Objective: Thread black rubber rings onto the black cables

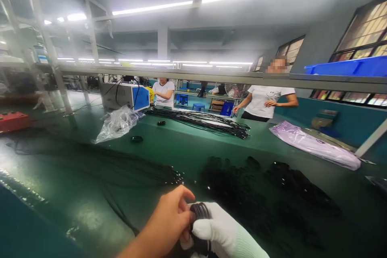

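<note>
A small coil of black cable [200,210] is held low in the middle of the head view. My right hand [225,227], in a white glove, is closed around the coil with the thumb across its front. From the left, my bare left hand [169,213] presses curled fingers against the coil's near side, its index finger raised over the top. The coil's lower part is partly hidden by both hands. Just beyond them, a bundle of loose black cables [151,167] lies with its small shiny ends pointing at my hands. A dark heap of coiled cables [229,181] rests to the right.
Across the green table [178,147] lies a long cable bundle [199,119]. Around it are a clear plastic bag [117,123], a blue-and-grey machine [125,96], a purple plastic-wrapped package [314,145] and a red box [13,121]. A shelf rail [187,71] crosses above. Two people are beyond the table.
</note>
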